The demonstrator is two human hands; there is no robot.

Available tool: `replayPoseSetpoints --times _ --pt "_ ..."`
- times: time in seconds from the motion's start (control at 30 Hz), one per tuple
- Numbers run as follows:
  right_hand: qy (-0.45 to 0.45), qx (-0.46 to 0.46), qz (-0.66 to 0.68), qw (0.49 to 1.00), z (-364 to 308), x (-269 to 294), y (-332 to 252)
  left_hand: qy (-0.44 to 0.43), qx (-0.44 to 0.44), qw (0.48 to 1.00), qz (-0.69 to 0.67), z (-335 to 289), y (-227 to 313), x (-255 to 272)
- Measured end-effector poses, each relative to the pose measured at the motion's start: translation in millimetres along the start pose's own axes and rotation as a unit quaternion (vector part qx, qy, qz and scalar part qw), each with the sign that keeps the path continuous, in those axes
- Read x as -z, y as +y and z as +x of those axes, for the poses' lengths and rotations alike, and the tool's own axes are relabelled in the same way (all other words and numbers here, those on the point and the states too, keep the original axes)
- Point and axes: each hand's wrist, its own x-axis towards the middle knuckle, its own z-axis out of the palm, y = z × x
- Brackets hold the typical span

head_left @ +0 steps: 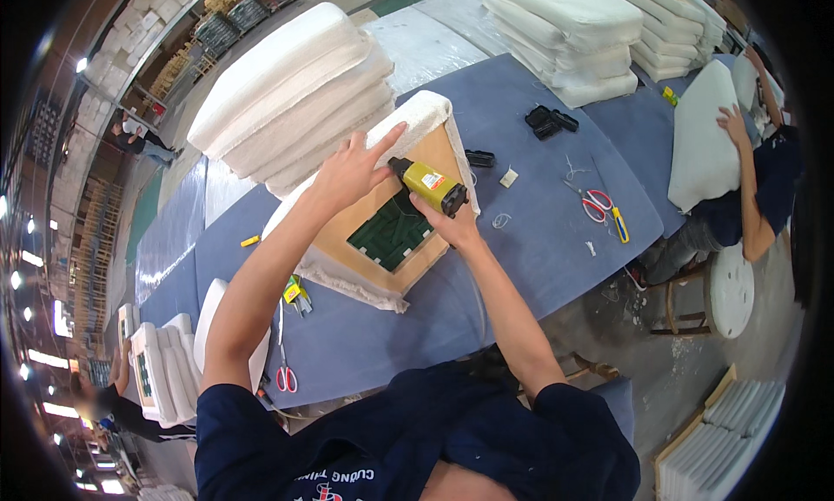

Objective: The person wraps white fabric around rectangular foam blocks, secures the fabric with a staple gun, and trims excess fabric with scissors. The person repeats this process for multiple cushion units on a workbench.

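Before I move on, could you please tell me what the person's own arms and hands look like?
The left hand and right hand are bare: no gloves or watch show. The forearms are uncovered, below short navy sleeves. These belong to a navy shirt with white and red print on its front.
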Motion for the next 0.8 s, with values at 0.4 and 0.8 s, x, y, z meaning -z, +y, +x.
replayPoseSetpoints --times 0.4,0.8 --pt "0.0 0.119 -0.042 0.992 -17.9 -27.5 10.3 -0.183 0.015 0.829 -0.529 -14.4 -100.2 16.4" --pt "-0.027 -0.017 -0.037 0.999 -4.5 -17.5 -36.5 0.035 0.056 0.998 0.011 -60.0 -32.5 -4.2"
